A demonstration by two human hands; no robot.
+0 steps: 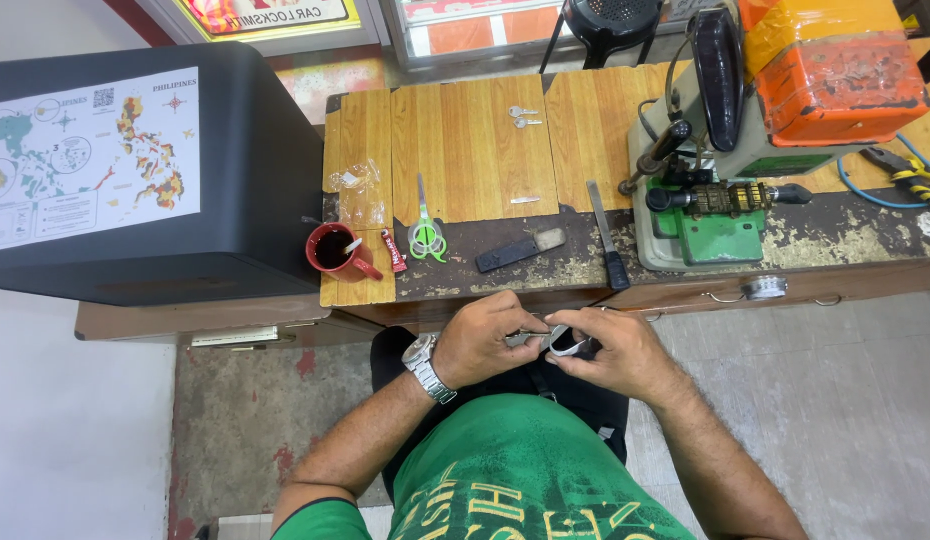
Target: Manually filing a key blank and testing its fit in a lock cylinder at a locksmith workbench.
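Note:
My left hand [482, 338], with a metal wristwatch [426, 366] on the wrist, and my right hand [615, 350] meet just below the workbench's front edge. Between their fingertips they pinch a small metal piece [562, 341], possibly a key with a dark ring; it is too small to tell exactly. Both hands are closed on it, above my lap and green shirt [515, 480].
On the wooden workbench [465, 150] lie two keys [522, 116], green-handled scissors [425, 235], a black brush [520, 249], a file [605, 240], a plastic bag [357, 192] and a red mug [335, 250]. A green key-cutting machine [725, 200] stands right, a black cabinet [155, 170] left.

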